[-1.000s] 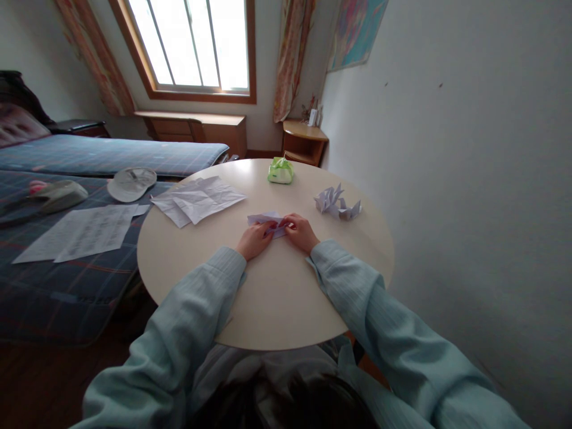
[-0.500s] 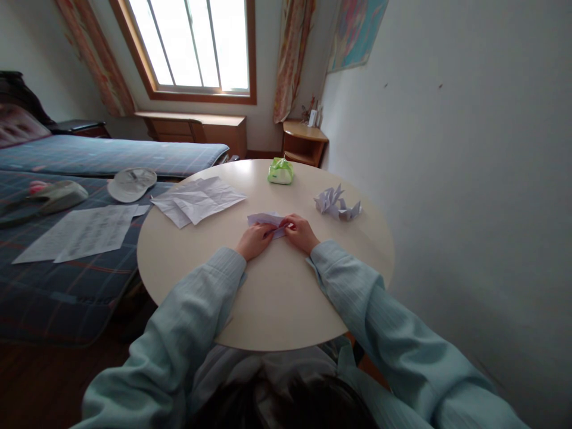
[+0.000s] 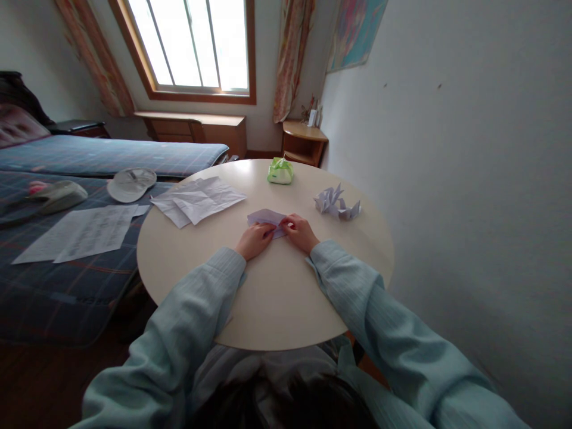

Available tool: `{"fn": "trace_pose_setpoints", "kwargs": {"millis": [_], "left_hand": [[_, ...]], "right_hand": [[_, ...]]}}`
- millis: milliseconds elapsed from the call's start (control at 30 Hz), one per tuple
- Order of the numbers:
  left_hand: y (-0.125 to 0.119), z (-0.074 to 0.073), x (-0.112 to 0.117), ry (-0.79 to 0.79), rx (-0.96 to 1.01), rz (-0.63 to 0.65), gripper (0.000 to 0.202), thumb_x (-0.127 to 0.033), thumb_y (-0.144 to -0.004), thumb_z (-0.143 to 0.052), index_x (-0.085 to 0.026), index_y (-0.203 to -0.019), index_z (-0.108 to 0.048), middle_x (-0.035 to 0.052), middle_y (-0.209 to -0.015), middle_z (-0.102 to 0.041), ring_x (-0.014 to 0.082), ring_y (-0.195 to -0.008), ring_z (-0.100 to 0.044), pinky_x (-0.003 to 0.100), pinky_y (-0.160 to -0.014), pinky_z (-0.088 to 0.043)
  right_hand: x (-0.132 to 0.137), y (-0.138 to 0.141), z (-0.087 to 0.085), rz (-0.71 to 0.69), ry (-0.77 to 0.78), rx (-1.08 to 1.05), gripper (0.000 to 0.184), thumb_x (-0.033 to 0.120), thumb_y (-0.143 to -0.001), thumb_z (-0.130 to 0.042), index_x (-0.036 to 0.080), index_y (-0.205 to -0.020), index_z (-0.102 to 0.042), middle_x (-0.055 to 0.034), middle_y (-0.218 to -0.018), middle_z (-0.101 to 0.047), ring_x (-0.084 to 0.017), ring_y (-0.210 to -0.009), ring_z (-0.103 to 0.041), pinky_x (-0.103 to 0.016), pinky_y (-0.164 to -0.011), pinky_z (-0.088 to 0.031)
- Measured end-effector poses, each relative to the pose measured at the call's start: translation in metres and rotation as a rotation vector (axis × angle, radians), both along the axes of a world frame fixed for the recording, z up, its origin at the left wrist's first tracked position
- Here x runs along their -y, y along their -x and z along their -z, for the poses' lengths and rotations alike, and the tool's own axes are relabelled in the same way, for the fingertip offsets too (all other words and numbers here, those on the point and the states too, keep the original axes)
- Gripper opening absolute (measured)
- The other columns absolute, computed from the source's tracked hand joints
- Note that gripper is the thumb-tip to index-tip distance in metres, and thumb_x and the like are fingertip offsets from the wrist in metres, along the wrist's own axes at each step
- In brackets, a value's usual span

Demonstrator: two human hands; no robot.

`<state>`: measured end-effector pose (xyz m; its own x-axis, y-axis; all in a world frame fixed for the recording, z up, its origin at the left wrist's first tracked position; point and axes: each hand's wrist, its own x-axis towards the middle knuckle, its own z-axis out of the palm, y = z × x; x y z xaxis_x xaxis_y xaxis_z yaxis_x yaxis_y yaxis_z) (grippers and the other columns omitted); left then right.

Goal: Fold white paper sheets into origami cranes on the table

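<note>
A small folded piece of pale paper (image 3: 264,217) lies on the round beige table (image 3: 268,298) in front of me. My left hand (image 3: 254,239) presses on its near left side with the fingers curled onto it. My right hand (image 3: 300,231) pinches its right end between thumb and fingers. Both hands touch the paper and nearly meet at its middle. Light blue sleeves cover both my arms.
Crumpled white sheets (image 3: 196,200) lie at the table's left, a green tissue pack (image 3: 280,171) at the far edge, folded paper figures (image 3: 336,202) at the right. A bed (image 3: 67,238) with printed sheets (image 3: 83,231) and a cap (image 3: 131,182) stands left; a wall is close on the right.
The far flap of the folded paper has flattened a little under my fingers. My hands have stayed almost where they were.
</note>
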<state>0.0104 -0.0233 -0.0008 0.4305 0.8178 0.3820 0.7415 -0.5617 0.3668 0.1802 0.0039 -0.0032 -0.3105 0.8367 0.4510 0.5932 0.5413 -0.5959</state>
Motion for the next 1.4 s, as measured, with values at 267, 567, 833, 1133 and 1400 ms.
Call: {"fn": "trace_pose_setpoints", "kwargs": {"millis": [267,567,833,1133,1400], "left_hand": [[0.0005,0.0011,-0.0008,0.002,0.015,0.002,0.030,-0.019,-0.079,-0.045,-0.016,-0.104,-0.062,0.0053,-0.102,-0.065,0.0175,-0.091,-0.057,0.030,-0.086,-0.044],[-0.0001,-0.0010,0.0013,0.020,0.033,-0.010,0.029,-0.019,-0.079,-0.045,-0.019,-0.102,-0.064,0.0042,-0.101,-0.066,0.0172,-0.092,-0.057,0.030,-0.088,-0.044],[-0.0005,-0.0020,0.0009,0.026,0.029,-0.003,0.029,-0.020,-0.079,-0.046,-0.018,-0.102,-0.064,0.0037,-0.103,-0.066,0.0168,-0.094,-0.058,0.029,-0.089,-0.044],[-0.0002,-0.0045,0.0022,0.039,-0.001,-0.003,0.031,-0.020,-0.079,-0.045,-0.020,-0.104,-0.063,0.0023,-0.105,-0.065,0.0174,-0.096,-0.057,0.030,-0.090,-0.043],[-0.0004,-0.0063,0.0033,0.046,0.013,-0.004,0.030,-0.019,-0.079,-0.045,-0.019,-0.103,-0.063,0.0029,-0.106,-0.064,0.0173,-0.096,-0.057,0.029,-0.090,-0.043]], "right_hand": [[-0.0007,-0.0005,0.0009,0.006,0.000,0.007,0.013,0.012,-0.074,-0.050,0.015,-0.077,-0.063,-0.0034,-0.080,-0.058,-0.011,-0.073,-0.053,-0.023,-0.068,-0.045],[0.0001,0.0003,0.0003,0.010,0.002,-0.001,0.012,0.014,-0.074,-0.051,0.016,-0.076,-0.063,-0.0035,-0.080,-0.058,-0.011,-0.073,-0.053,-0.023,-0.068,-0.045],[0.0023,0.0003,-0.0022,0.012,0.009,0.008,0.014,0.011,-0.072,-0.050,0.016,-0.075,-0.063,-0.0029,-0.078,-0.059,-0.011,-0.072,-0.053,-0.023,-0.068,-0.044],[0.0038,0.0003,-0.0053,0.019,0.010,0.069,0.015,0.011,-0.071,-0.051,0.016,-0.076,-0.064,-0.0034,-0.078,-0.060,-0.012,-0.074,-0.053,-0.024,-0.071,-0.042],[0.0035,0.0000,-0.0061,-0.008,0.031,0.045,0.011,0.014,-0.074,-0.052,0.016,-0.076,-0.063,-0.0031,-0.079,-0.059,-0.011,-0.072,-0.052,-0.023,-0.071,-0.041]]}}
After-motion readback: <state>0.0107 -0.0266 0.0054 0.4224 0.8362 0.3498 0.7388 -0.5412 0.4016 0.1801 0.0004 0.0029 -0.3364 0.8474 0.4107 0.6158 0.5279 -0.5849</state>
